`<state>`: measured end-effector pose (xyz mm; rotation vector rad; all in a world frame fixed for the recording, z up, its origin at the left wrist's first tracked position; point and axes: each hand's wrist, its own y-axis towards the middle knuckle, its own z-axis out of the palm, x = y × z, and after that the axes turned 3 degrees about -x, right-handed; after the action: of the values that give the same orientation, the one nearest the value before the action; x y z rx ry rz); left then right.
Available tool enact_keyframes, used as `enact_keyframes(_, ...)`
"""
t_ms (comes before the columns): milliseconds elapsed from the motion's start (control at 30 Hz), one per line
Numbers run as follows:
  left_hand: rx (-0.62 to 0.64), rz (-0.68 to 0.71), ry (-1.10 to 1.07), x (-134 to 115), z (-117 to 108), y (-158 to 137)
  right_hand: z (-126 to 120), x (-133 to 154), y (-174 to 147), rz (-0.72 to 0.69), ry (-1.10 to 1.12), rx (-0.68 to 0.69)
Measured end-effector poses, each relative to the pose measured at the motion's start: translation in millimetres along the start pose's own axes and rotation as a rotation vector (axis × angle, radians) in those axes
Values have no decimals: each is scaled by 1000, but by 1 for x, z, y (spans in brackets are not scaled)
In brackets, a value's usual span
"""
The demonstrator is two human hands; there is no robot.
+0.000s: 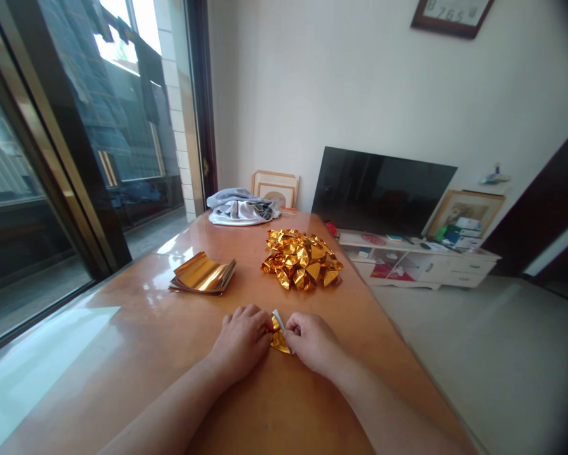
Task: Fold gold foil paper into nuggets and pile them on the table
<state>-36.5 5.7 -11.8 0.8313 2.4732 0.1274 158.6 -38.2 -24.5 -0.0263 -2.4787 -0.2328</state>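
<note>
A small piece of gold foil paper [280,341], partly folded with a pale underside edge showing, lies on the table between my hands. My left hand [246,335] rests at its left side, fingers curled and closed on that edge. On the opposite side, my right hand [312,338] pinches the paper's right edge between thumb and forefinger. Beyond my left hand sits a stack of flat gold foil sheets [203,273], the top ones curling up. A heap of folded gold foil pieces [302,258] lies farther off, beyond my right hand.
The glossy wooden table [141,360] has its right edge close to my right forearm. Bundled grey and white cloth [243,208] lies at the far end. A television [383,193] on a low white cabinet [435,268] stands beyond. Glass sliding doors [37,189] line the left.
</note>
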Motion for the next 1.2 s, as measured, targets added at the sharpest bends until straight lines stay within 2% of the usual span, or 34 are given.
enact_keyframes(200,-86,54,-188,7,7,3,1,7,-2,-92,35,-92)
enact_keyframes(400,-167,-67,-603,15,22,5,-3,12,-4,-118,74,-142)
enact_keyframes(533,-191,-91,-731,17,26,6,-4,13,-5,-116,112,-155)
enact_keyframes(700,-165,-105,-825,13,21,7,-3,13,-4,-116,313,-95)
enact_keyframes(900,-96,-127,-1090,5,13,6,-4,15,-3,-96,503,-19)
enact_keyframes(1100,-62,-182,-1102,3,4,4,-15,21,-7,-112,664,63)
enact_keyframes(1200,-23,-182,-1127,2,1,3,-15,21,-7,-109,662,59)
